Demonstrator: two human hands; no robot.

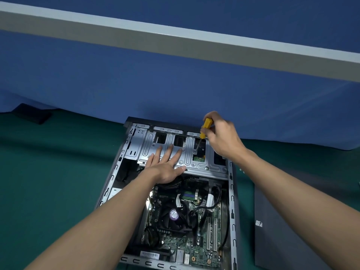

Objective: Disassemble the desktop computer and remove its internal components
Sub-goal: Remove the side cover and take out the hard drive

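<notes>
Far left at about 9 o'clock there's a dark flat object (32, 114) lying on the green table (48, 172), right up against the blue partition (175, 84); can't tell what it is.

Moving in, the desktop computer (175, 191) lies on its side dead center to 6 o'clock, side panel off, guts showing. The left hand (166, 166) is flat on the silver drive cage (185, 152) at the 12 o'clock end of the case, fingers spread apart, palm down, not gripping anything, just pressing on the metal. Its forearm comes in from 7 o'clock across the open case.

Below the cage you can see the motherboard (185, 246), with the CPU fan (174, 214) roughly mid-case and black cables looping around it. Two white expansion slots (211, 234) sit toward 5 o'clock of the fan.

A bit further right, the right hand (222, 137) has its grip clamped on the yellow handle of a screwdriver (205, 128), up at about 1 o'clock of the case. The shaft angles down and left, with the tip at a spot on the drive cage just beside a dark cutout where a bit of green board shows. Can't tell if it's seated in a screw.

At 3 to 4 o'clock, a dark grey panel (282, 230) lies flat on the table just beside the case, with a small sticker on it. A few tiny screws (242, 170) sit on the table near the case's upper right corner.
</notes>
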